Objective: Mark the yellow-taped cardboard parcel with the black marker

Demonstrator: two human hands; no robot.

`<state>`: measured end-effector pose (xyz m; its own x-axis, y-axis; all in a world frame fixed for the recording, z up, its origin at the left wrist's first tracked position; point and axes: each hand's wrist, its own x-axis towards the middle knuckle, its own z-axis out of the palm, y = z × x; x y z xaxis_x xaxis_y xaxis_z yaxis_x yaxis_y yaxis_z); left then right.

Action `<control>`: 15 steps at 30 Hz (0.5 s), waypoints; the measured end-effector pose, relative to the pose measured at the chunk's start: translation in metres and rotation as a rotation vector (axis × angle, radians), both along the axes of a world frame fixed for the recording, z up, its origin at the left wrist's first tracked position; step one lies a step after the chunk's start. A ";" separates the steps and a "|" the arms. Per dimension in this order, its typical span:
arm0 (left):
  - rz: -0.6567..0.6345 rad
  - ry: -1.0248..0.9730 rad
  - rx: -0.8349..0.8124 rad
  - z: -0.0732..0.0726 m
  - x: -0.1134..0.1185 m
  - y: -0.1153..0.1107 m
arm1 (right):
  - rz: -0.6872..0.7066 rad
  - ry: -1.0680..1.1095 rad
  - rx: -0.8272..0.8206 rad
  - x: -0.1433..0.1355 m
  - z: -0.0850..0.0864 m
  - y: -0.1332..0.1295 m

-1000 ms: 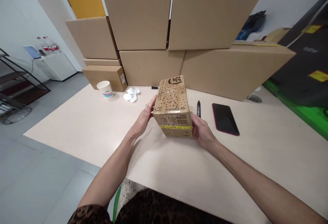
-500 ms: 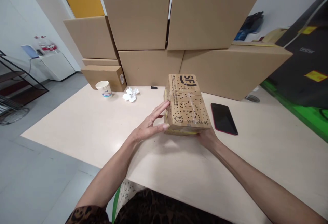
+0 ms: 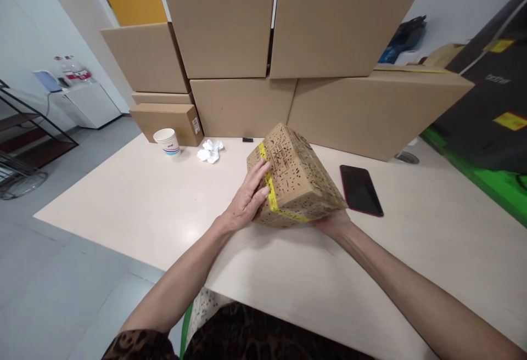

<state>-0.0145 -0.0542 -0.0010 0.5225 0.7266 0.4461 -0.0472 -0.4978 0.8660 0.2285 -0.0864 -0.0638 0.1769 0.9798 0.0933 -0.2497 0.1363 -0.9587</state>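
Observation:
A brown cardboard box (image 3: 292,173) with dark speckled print and a strip of yellow tape is tilted on one edge above the pale table (image 3: 123,201). My left hand (image 3: 249,198) lies against its left face, over the yellow tape, the fingers close together and the thumb apart. Under the near right edge of the box is my right hand (image 3: 334,223), its fingers hidden beneath the cardboard. Both hands hold the box between them. To the right of it lies a black phone (image 3: 361,190) with a red edge.
A paper cup (image 3: 167,141), crumpled white tissue (image 3: 211,151) and a small black object (image 3: 247,140) stand or lie toward the back. Large cartons (image 3: 242,107) are stacked along the back edge. A smaller carton (image 3: 164,124) is behind the cup.
The box has been tipped to the right, so its left face with the yellow tape now shows on top. My left hand has moved slightly with it.

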 end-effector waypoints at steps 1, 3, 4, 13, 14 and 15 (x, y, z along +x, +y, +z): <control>0.060 -0.006 -0.011 -0.004 0.002 0.001 | -0.016 0.030 -0.020 0.001 0.000 0.002; 0.197 -0.020 -0.084 -0.015 0.004 0.005 | -0.049 0.108 -0.057 0.004 0.002 0.005; 0.257 -0.022 -0.147 -0.020 0.005 0.007 | -0.071 0.121 -0.035 0.006 0.004 0.007; -0.097 -0.106 -0.822 -0.026 0.007 0.013 | -0.192 0.111 0.043 0.031 0.020 0.012; -0.136 -0.127 -0.808 -0.023 0.008 0.012 | -0.182 0.089 0.042 0.032 0.020 0.012; -0.153 -0.155 -0.789 -0.020 0.008 0.011 | -0.181 0.071 0.034 0.033 0.020 0.013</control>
